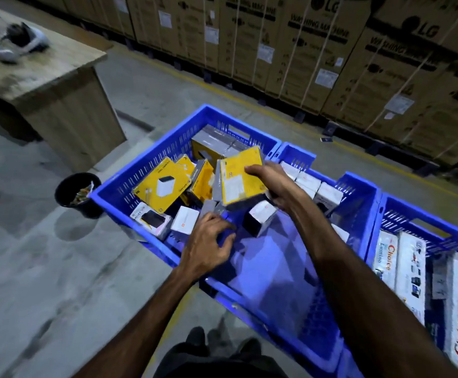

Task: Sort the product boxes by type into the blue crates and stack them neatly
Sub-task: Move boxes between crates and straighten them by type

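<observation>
A large blue crate [119, 189] stands in front of me with mixed product boxes in its far half: several yellow boxes [162, 184] and small white boxes [184, 221]. My right hand [268, 178] grips a yellow box [240, 177] lifted above the pile. My left hand [208, 241] reaches down inside the crate, fingers curled on a small grey box [211, 207]. A second blue crate [358, 186] behind to the right holds rows of white boxes [308, 182]. A third blue crate [394, 211] at the right holds tall white "Choice" boxes [410, 271].
A wooden desk [45, 85] with a white helmet-like item [15, 45] stands at the left. A black bin [79, 193] sits on the concrete floor beside the large crate. Stacked cardboard washing-machine cartons [317, 50] line the back behind a yellow floor line.
</observation>
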Available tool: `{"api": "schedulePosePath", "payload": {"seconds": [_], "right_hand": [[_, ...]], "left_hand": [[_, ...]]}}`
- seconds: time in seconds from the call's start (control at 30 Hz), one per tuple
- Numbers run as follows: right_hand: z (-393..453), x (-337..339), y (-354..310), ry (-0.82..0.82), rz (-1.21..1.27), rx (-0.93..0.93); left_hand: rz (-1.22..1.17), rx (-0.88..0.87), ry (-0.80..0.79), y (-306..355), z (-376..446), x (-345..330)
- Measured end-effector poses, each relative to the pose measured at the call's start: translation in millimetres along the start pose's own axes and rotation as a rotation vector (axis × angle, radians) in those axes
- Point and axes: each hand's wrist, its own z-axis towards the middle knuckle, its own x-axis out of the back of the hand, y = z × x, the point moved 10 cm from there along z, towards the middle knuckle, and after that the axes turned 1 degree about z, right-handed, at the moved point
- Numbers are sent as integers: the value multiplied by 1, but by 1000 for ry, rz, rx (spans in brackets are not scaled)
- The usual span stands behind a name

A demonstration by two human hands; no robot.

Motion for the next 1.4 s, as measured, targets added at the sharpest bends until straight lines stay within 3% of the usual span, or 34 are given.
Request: {"api": "schedulePosePath", "payload": {"seconds": [0.13,0.27,0.4,0.6,0.87,0.97,1.17,1.4], "right_hand": [[43,-54,-45,58,-173,99],[73,-86,-47,94,-88,118],[60,-63,-5,261,-481,102],[-20,-58,20,220,-716,313],[-80,-109,50,61,-951,506],[-74,-142,53,5,-1066,530],[-44,-195,61,-90,-1333,478],[-15,-201,85,-76,-1557,329]], "left_hand": [[-33,20,-9,-7,-8,2],[-80,47,16,-12,-11,9],[-123,95,83,-25,-16,27],[-139,122,87,-54,-30,56],[100,215,74,-133,-5,116],[254,240,-88,-160,15,130],[643,385,-699,-215,50,117],[771,395,-976,-268,51,74]]}}
